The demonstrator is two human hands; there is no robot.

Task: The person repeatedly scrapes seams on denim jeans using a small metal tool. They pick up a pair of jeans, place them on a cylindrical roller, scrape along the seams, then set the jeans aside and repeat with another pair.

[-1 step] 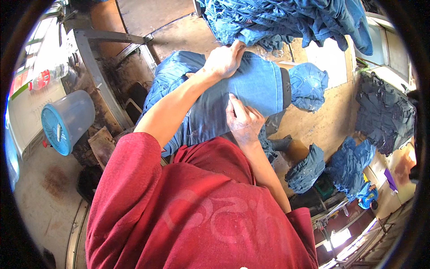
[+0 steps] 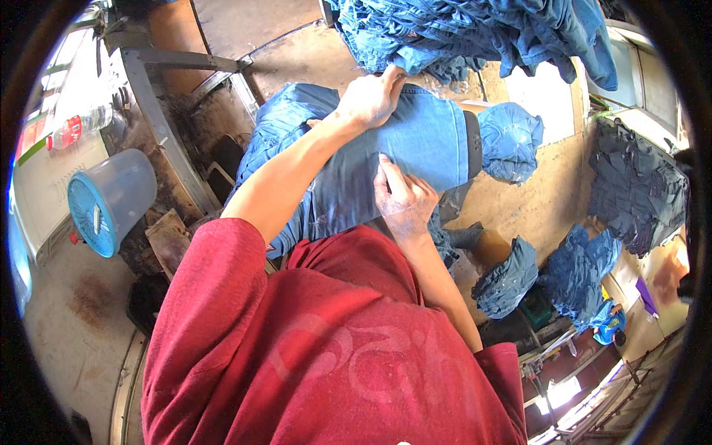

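A blue denim trouser leg point(image 2: 430, 137) is drawn over a dark-ended board point(image 2: 472, 144) in front of me. Its surface is lighter toward the board's end and darker nearer my body. My left hand point(image 2: 368, 101) reaches across to the far side, its fingers closed on denim cloth at the lower edge of a hanging pile. Which piece that cloth belongs to is hard to tell. My right hand point(image 2: 406, 200) rests on the trouser leg with curled fingers, the index fingertip touching the denim where light meets dark. Anything within its grasp is hidden.
A big heap of blue denim point(image 2: 475, 37) hangs at the far side. Denim bundles point(image 2: 512, 141) lie to the right, beside a dark cloth stack point(image 2: 638, 185). On the left are a metal frame point(image 2: 159, 122) and a translucent bucket with a blue lid point(image 2: 122, 193).
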